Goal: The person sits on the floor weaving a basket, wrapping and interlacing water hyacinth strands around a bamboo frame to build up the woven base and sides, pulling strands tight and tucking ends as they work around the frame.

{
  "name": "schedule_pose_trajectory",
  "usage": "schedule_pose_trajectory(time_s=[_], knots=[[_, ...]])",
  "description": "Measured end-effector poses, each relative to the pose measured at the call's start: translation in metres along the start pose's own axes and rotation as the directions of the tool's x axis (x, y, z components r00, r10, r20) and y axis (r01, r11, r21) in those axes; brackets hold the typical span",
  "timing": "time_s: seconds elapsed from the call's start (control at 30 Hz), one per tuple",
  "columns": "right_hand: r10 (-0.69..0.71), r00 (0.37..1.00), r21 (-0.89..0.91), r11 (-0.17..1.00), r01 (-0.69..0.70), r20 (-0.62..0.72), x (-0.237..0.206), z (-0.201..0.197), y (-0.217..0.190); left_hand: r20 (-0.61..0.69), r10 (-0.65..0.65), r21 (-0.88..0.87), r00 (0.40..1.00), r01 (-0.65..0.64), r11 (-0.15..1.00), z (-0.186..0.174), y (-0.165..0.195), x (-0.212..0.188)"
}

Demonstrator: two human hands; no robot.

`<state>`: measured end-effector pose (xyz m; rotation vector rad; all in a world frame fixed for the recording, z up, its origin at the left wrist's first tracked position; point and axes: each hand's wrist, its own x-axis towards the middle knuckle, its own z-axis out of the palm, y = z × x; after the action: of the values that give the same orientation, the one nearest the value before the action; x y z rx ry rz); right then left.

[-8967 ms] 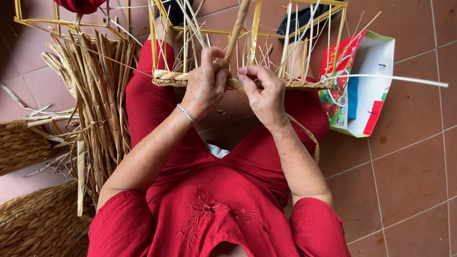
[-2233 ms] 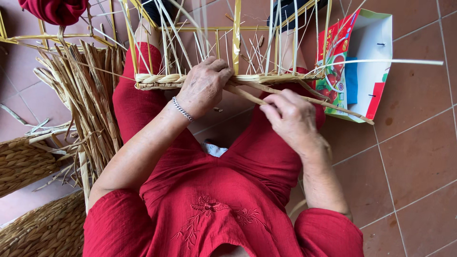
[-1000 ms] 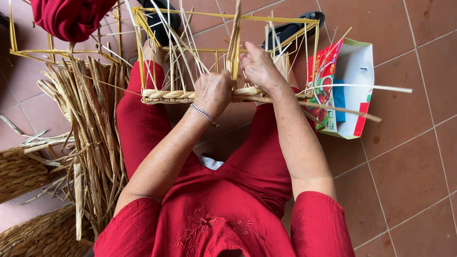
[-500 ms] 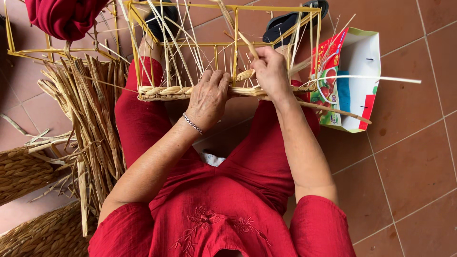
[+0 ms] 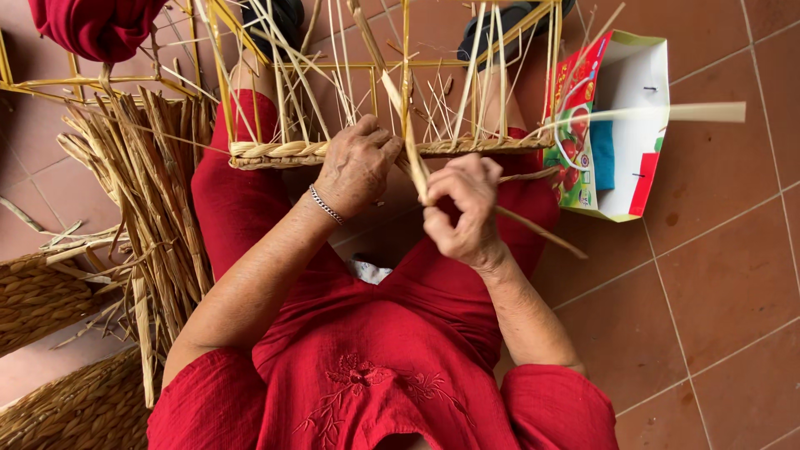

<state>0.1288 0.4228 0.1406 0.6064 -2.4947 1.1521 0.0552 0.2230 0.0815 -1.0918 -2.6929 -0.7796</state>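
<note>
I sit on the tiled floor (image 5: pixel 717 275) with the half-woven basket frame (image 5: pixel 392 75) propped over my knees, its woven rim band (image 5: pixel 283 152) running left to right just beyond my hands. My right hand (image 5: pixel 462 208) is curled shut, its grip pinching a flat pale straw strand (image 5: pixel 414 150) between thumb and forefinger. That strand's long axis rises away from me, tilted slightly leftward, up toward the upright stakes (image 5: pixel 406 50) of the frame; a darker stiff reed (image 5: pixel 537 232) slants down and to the right from under the same hand. My left hand (image 5: pixel 357 165) lies just beside it, fingers bent and pressed over the rim band, holding the weave steady. The strand stands between my two hands, touching the right, and the left is the nearer one to the rim. A bundle of dried straw (image 5: pixel 146 192) lies on the floor at my left, and a colourful paper bag (image 5: pixel 621 125) at my right.
</note>
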Motion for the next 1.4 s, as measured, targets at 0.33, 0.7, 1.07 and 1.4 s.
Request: schedule_pose_trajectory(time_s=[0.33,0.7,1.07,1.4], knots=[[0.718,0.654,0.813,0.221,-0.539,0.238,-0.031,-0.026,0.028,0.002,-0.09,-0.064,0.996,0.09,0.994,-0.016,0.004,0.005],[0.744,0.638,0.66,0.38,-0.648,0.199,-0.101,-0.044,0.055,0.122,-0.4,-0.163,0.908,0.416,0.895,-0.009,-0.006,0.047],[0.737,0.606,0.954,0.248,0.167,-0.298,-0.169,-0.14,0.109,0.169,-0.555,-0.201,0.815,0.58,0.79,0.013,-0.011,0.073],[0.892,0.381,0.969,0.212,0.125,-0.244,-0.234,-0.125,0.156,0.415,-0.718,-0.489,0.559,0.802,0.343,0.027,-0.043,0.108]])
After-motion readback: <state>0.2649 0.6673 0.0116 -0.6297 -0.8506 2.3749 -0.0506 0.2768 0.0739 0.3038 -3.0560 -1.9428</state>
